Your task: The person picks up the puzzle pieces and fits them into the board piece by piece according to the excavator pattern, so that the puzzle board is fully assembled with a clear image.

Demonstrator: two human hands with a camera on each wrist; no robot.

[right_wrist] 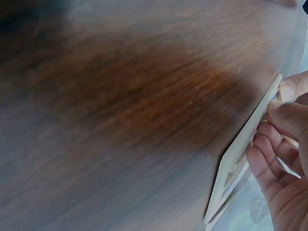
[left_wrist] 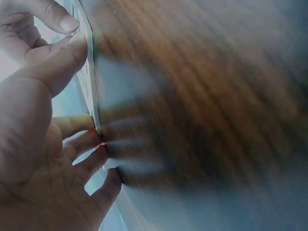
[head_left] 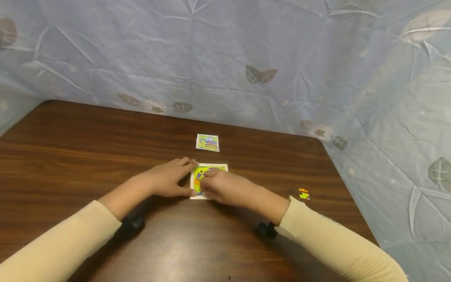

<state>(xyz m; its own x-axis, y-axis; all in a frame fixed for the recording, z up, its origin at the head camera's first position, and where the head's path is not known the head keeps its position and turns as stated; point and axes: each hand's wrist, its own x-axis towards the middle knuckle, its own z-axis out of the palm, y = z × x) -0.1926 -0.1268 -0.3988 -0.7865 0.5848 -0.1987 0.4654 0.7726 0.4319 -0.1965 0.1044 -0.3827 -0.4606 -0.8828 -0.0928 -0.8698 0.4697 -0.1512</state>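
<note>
A small jigsaw board (head_left: pixel 192 182) with a pale border and a green, yellow and blue picture lies on the table. My left hand (head_left: pixel 172 178) rests along its left side, fingers spread near the upper corner and thumb on the lower one. Over the board's middle, my right hand (head_left: pixel 225 186) has its fingers curled. Its thumb and forefinger pinch a bluish puzzle piece (head_left: pixel 199 194) beside the left thumb, mostly hidden by the fingertips. In the right wrist view, these fingertips sit right at the board's face (right_wrist: pixel 236 156).
Behind the board lies a picture card (head_left: pixel 208 143) showing a blue digger. A loose puzzle piece (head_left: pixel 304 194) in yellow-green and orange lies to the right, beyond the right forearm. A grey leaf-print curtain (head_left: pixel 225 78) hangs around the dark wooden table (head_left: pixel 88 141).
</note>
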